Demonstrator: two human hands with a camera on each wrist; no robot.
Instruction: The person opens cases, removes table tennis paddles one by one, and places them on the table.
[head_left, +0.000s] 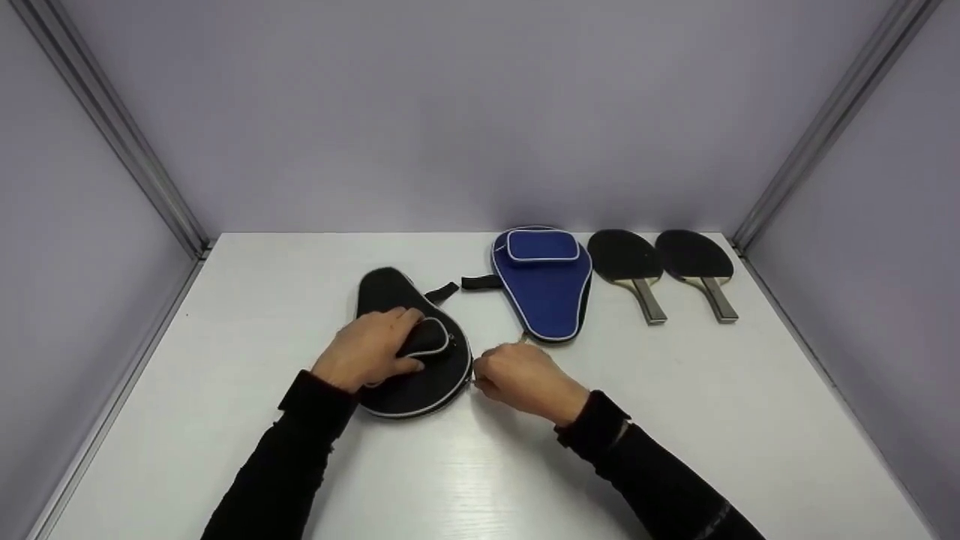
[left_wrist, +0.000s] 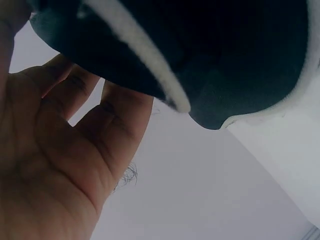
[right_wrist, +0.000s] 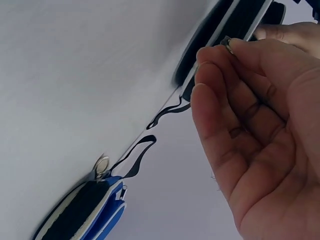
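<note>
A black table tennis paddle case [head_left: 390, 394] with white piping lies on the table, its narrow end away from me. My left hand [head_left: 369, 349] rests on it, thumb and fingers spread across its small raised pocket [head_left: 427, 337]. In the left wrist view the fairly straight fingers [left_wrist: 122, 120] touch the dark fabric. My right hand [head_left: 529, 379] is at the case's right edge. In the right wrist view its thumb and forefinger pinch a small metal zipper pull [right_wrist: 228, 45] on that edge.
A blue paddle case [head_left: 551, 300] with its own pocket lies right of the black one. Black straps [head_left: 481, 283] stick out between the two cases. Two black paddles, a nearer-left paddle [head_left: 626, 255] and a right paddle [head_left: 695, 255], lie at the back right. Pale walls [head_left: 480, 112] enclose the table.
</note>
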